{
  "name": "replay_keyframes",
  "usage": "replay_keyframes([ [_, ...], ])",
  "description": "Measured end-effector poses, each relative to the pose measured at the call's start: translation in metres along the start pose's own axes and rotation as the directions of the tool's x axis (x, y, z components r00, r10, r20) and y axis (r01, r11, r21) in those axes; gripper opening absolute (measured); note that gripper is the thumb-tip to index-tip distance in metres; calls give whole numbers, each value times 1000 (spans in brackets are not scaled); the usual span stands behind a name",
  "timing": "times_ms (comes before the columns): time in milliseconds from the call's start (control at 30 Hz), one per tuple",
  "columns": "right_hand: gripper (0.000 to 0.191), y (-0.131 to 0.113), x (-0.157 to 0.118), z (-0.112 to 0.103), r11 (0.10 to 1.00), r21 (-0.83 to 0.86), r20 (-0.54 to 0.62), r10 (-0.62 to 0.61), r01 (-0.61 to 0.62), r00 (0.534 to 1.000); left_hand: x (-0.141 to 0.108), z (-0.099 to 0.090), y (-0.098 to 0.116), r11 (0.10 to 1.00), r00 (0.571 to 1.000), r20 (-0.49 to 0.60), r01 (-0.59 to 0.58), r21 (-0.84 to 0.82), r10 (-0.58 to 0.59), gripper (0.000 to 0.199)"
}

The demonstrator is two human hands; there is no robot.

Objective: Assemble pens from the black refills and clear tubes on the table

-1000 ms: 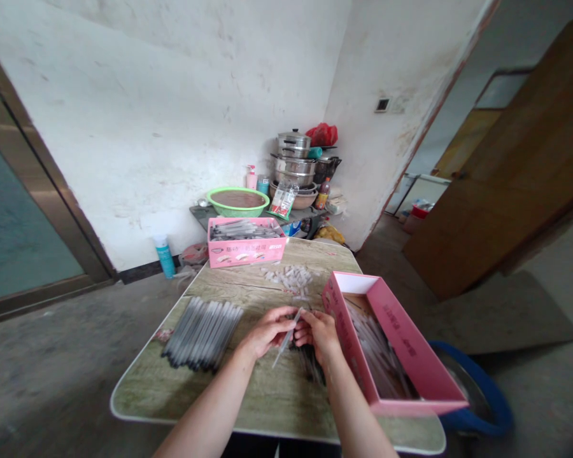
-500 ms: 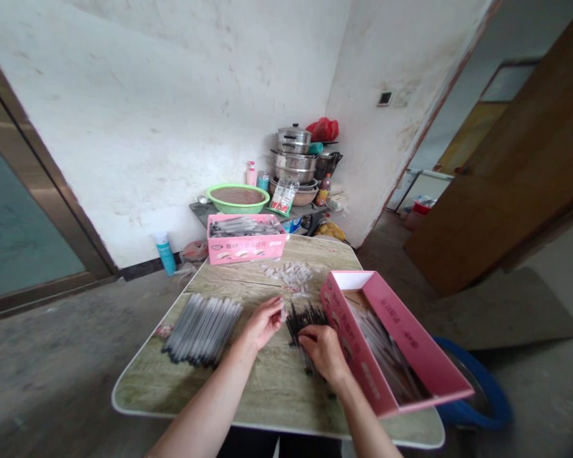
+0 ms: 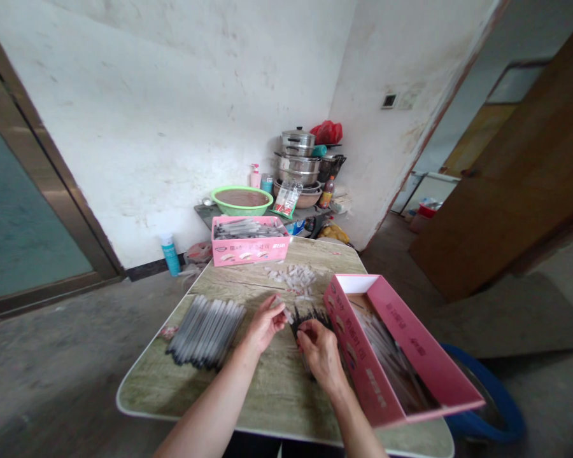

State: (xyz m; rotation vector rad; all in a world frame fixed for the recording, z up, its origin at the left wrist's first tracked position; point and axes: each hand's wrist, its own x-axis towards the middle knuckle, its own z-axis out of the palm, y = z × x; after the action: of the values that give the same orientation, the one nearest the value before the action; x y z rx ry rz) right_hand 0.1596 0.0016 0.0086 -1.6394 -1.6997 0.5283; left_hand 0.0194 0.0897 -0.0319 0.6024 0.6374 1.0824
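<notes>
My left hand pinches a small translucent cap between thumb and fingers, just above the table. Close beside it, my right hand has its fingers drawn together at the pile of thin black-ended sticks; whatever is in that pinch is too small to make out. Beyond both hands lies a scatter of small translucent caps. Left of my left forearm, a neat row of translucent tubes with dark ends rests on the table.
A pink box holding long translucent pieces stands at the right of the table. Another pink box, filled with tubes, is at the far edge. Behind are a green basin and stacked pots.
My left hand has turned a little, bringing the cap closer to my right hand. The right hand has lifted slightly from lower on the stick pile. The view has shifted slightly.
</notes>
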Motion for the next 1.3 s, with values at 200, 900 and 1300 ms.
replay_keyframes([
  [200,15,-10,-1,5,834,550,-160,166,-52,973,0,3,0,997,995,-67,-77,19,78,57],
  [900,13,-8,1,12,852,522,-196,176,-49,965,-3,5,0,987,989,-37,-143,75,146,76],
  [1300,13,-8,1,9,895,443,-227,166,-50,960,-7,9,2,966,976,-1,-218,143,220,86],
])
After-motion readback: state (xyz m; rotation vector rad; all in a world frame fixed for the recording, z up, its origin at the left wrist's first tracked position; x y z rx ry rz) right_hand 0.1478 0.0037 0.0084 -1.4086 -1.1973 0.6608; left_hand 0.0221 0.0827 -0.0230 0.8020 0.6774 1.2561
